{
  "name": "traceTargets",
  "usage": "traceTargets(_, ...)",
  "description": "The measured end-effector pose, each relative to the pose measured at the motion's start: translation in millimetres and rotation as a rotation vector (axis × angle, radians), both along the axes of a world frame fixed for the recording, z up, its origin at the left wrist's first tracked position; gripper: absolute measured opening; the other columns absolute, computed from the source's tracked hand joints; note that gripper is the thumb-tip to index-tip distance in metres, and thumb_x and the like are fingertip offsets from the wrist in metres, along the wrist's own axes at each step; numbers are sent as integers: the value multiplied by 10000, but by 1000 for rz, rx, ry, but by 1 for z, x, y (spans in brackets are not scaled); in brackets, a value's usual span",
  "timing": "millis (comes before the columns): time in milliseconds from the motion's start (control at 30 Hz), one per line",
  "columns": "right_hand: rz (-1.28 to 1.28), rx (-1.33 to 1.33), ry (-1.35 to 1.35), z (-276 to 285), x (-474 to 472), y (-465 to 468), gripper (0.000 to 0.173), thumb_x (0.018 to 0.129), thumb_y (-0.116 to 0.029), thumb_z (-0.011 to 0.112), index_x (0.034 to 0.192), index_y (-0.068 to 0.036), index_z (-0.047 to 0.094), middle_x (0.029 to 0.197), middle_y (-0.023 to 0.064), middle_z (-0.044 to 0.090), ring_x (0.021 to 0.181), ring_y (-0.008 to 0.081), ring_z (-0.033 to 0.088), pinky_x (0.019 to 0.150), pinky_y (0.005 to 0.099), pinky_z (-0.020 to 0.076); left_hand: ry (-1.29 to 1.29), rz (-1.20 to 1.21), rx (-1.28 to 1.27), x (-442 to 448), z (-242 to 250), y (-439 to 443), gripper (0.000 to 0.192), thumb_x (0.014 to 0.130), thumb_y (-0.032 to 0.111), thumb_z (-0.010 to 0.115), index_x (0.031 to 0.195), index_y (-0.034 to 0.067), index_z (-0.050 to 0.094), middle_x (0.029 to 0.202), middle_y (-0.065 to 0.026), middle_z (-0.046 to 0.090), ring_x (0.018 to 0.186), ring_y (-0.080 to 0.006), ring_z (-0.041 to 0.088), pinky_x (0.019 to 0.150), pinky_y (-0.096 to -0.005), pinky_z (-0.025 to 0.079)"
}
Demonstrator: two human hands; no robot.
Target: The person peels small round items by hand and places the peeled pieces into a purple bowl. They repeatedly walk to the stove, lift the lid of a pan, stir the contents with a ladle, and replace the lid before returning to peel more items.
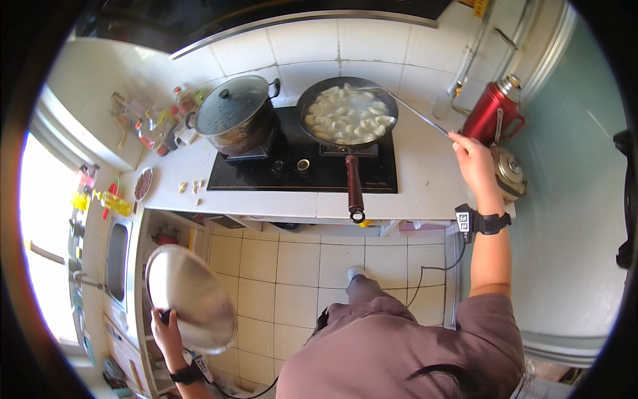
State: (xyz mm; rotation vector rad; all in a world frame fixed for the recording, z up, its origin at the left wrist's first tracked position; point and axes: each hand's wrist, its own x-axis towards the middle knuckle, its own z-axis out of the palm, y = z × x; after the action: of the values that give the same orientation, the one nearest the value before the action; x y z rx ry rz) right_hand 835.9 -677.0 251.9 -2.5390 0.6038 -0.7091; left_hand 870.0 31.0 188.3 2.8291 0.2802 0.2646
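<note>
My left hand (pixel 167 331) grips the dark knob of a round metal lid (pixel 197 299), which hangs tilted over the floor at the lower left. At the right, my right hand (pixel 471 159) holds the end of a long metal utensil (pixel 421 114); its head reaches into the far right side of a wok (pixel 310 134). Many pale dumplings (pixel 344 119) float in whitish liquid in the wok, on the right burner. The wok's red-brown wooden handle (pixel 354 184) points towards me, past the counter's front edge.
A lidded pot (pixel 234 114) stands on the left of the black gas hob (pixel 299 174). Bottles (pixel 144 134), garlic cloves (pixel 198 187) and a plate of small reddish items (pixel 143 184) are further left. A red thermos (pixel 491 112) and a metal kettle (pixel 509 172) stand at the right.
</note>
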Motion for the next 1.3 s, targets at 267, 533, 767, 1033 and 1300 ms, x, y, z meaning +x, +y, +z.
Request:
traceTargets(267, 269, 1694, -381, -86, -46, 4, 400, 930, -224, 461, 1292, -60, 415, 810, 19, 530, 545, 31, 366, 486, 162, 304, -128, -605, -13, 160, 114, -211, 277, 802, 197, 632, 987, 35, 504, 772, -155, 571, 696, -293, 556, 649, -376, 447)
traceTargets(533, 164, 1703, -578, -120, -92, -18, 425, 936, -246, 452, 1299, -28, 408, 812, 35, 526, 510, 30, 356, 484, 164, 312, -90, -1047, 62, 281, 139, -434, 279, 777, 208, 654, 935, -4, 564, 766, -98, 600, 693, -174, 557, 656, -297, 452)
traceTargets(767, -39, 1668, -650, -155, -121, -10, 406, 949, -237, 419, 1285, -10, 412, 807, 35, 526, 507, 34, 344, 478, 168, 297, 58, -1197, 134, 344, 91, -579, 306, 708, 320, 656, 844, 49, 615, 799, -164, 634, 755, -317, 606, 666, -384, 463)
traceTargets(1033, -244, 1714, -730, -192, -128, -1, 379, 954, -215, 400, 1282, -27, 412, 792, 40, 511, 503, 43, 342, 455, 169, 294, 69, -1275, 208, 378, 40, -634, 291, 702, 268, 678, 865, 40, 600, 779, -166, 617, 741, -311, 594, 667, -366, 462)
traceTargets(1300, -315, 1703, -724, -222, -104, -12, 386, 946, -232, 433, 1291, -61, 405, 801, 34, 510, 514, 40, 353, 457, 168, 304, 181, -1255, 220, 373, 36, -631, 305, 716, 260, 682, 919, 53, 590, 804, -155, 620, 750, -305, 594, 679, -366, 459)
